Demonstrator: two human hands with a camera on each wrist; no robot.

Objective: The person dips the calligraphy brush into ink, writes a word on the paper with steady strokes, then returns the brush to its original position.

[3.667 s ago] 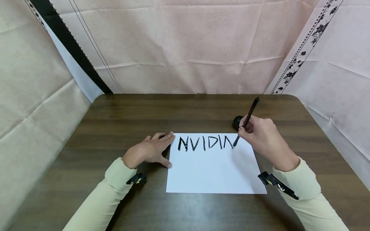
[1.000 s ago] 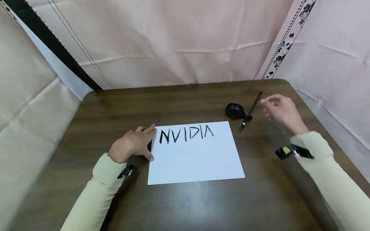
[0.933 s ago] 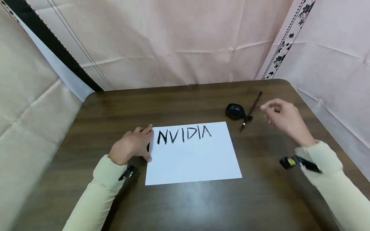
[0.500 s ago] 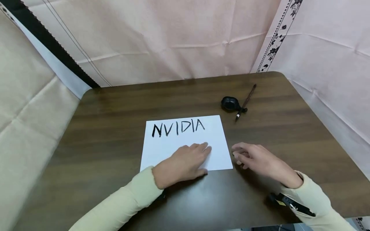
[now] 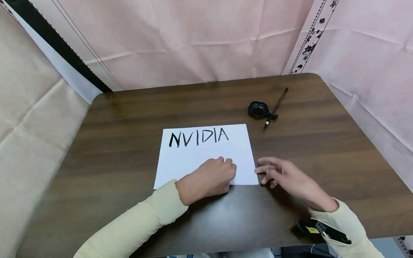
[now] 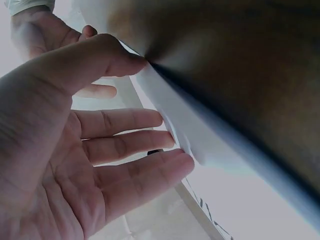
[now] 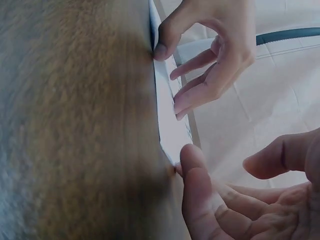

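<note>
A white sheet of paper (image 5: 184, 163) lies on the wooden table with "NVIDIA" brushed in black along its top. Over its lower part reaches my left hand (image 5: 208, 179), fingers slightly bent and fingertips on the paper; in the left wrist view the thumb is at the near edge and the fingers are fairly straight. My right hand (image 5: 287, 177) is at the sheet's lower right corner, fingers loosely bent, fingertips at the edge. Farther back, a dark writing brush (image 5: 277, 105) leans on a small black ink dish (image 5: 257, 109), away from both hands.
The brown tabletop (image 5: 129, 154) extends around the sheet, and its near edge shows at the bottom of the head view. Pale cloth (image 5: 200, 39) hangs behind the table and at both sides. Black wrist devices (image 5: 319, 229) show at the right sleeve.
The brush, earlier held in my right hand, now rests on the ink dish. My left hand has moved from the sheet's left edge to its lower part, my right hand to the lower right corner.
</note>
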